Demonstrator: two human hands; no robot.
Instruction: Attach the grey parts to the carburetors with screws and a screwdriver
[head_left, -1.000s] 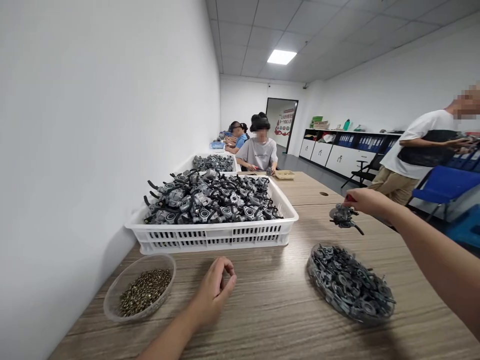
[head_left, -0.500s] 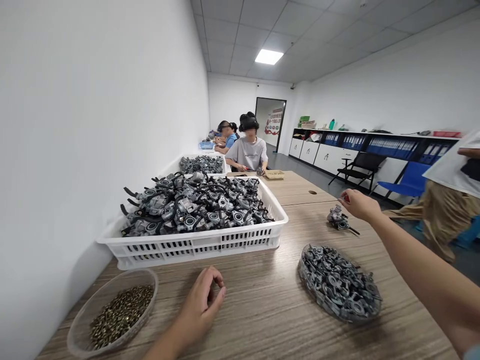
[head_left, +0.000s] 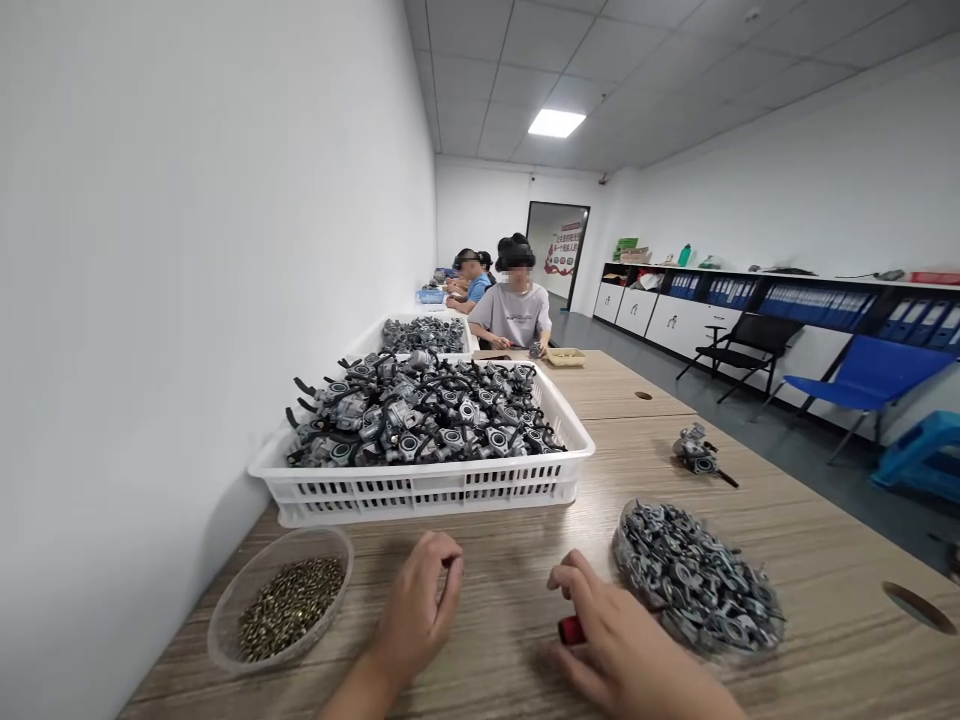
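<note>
My left hand (head_left: 421, 605) rests on the table, its fingers curled in and the thumb drawn up to them; nothing shows in its grasp. My right hand (head_left: 611, 630) curls around a red-and-black tool handle (head_left: 571, 630); the palm hides the rest of it. Just right of that hand stands a clear round bowl (head_left: 780, 630) heaped with small grey metal parts (head_left: 697, 575). Left of my left hand, a clear plastic bowl (head_left: 217, 625) holds small brass-coloured screws (head_left: 289, 605). A single carburetor-like metal assembly (head_left: 697, 450) lies apart, farther back on the right.
A white slotted basket (head_left: 427, 490) piled with similar metal assemblies (head_left: 450, 410) stands ahead, beside the wall. Beyond it are another filled basket (head_left: 424, 335) and a seated person (head_left: 517, 310). Blue chair (head_left: 862, 370) and stool (head_left: 919, 455) stand off the table's right side.
My right hand has come back from beside the lone assembly to the near middle of the table, bringing the red handle. My left hand stays curled. The person at the right has left the view.
</note>
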